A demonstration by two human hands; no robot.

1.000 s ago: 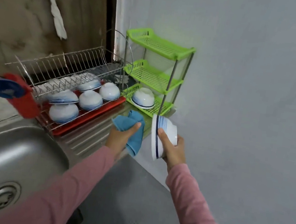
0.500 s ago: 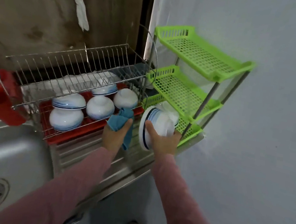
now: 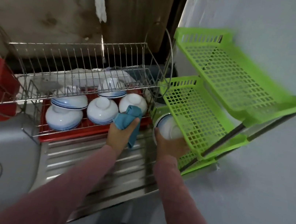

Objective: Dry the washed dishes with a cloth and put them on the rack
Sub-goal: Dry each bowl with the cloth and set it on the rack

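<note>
A: Head view shows the right hand [image 3: 171, 146] with its grip closed around a white bowl [image 3: 168, 128], on its side, at the bottom shelf of the green rack [image 3: 222, 96].

B: And the left hand [image 3: 120, 136]?

A: Its grip squeezes the blue cloth [image 3: 129, 122], just left of the green rack, in front of the wire drainer [image 3: 84, 68].

B: How should the bowl go in?

A: I think slowly, low under the middle shelf, turned face down. Let go only once it sits flat.
</note>
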